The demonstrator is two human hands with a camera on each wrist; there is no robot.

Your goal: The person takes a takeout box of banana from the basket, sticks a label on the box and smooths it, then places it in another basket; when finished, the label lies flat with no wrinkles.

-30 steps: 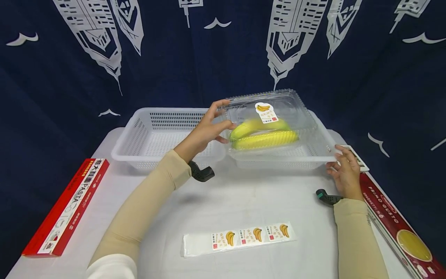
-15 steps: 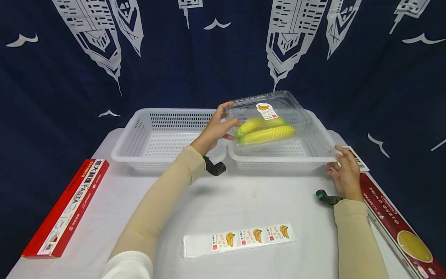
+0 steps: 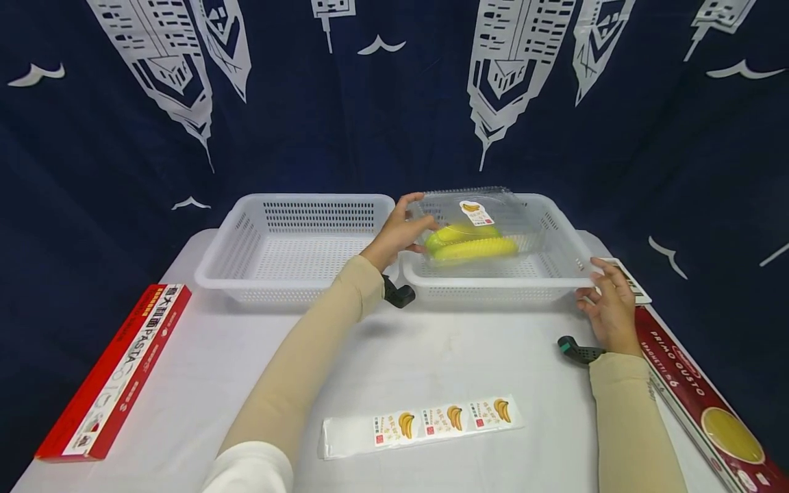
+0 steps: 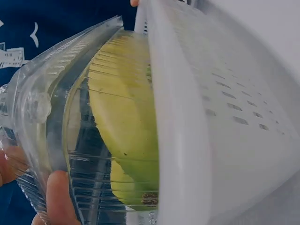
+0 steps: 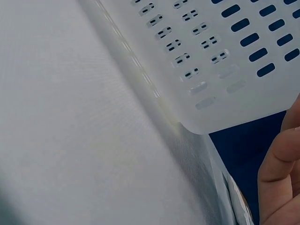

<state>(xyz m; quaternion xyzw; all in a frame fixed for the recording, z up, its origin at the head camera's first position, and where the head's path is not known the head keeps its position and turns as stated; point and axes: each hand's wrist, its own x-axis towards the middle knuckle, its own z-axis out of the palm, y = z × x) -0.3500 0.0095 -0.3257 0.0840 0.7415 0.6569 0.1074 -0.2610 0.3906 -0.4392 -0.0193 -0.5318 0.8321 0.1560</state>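
Note:
A clear plastic clamshell box (image 3: 524,222) with yellow-green bananas (image 3: 471,248) inside is tilted over the right white basket (image 3: 493,282). On its top is a banana sticker (image 3: 477,213). My left hand (image 3: 401,233) grips the box by its left end; in the left wrist view, fingers (image 4: 61,199) show against the ridged plastic. The basket's rim hides part of the bananas there. At the basket's front right corner, my right hand (image 3: 610,308) touches the rim with loosely bent fingers. Only a few of its fingers (image 5: 279,173) show in the right wrist view.
Left of this basket stands a second white basket (image 3: 296,282) with nothing in it. A strip of banana stickers (image 3: 425,426) lies at the front of the white table. Red pasta boxes lie along the left (image 3: 117,370) and right (image 3: 696,390) edges. A dark printed curtain hangs behind.
My left hand has moved right and away from me, and the banana box has come down from above the right basket's rim to partly inside it. My right hand stays at the corner.

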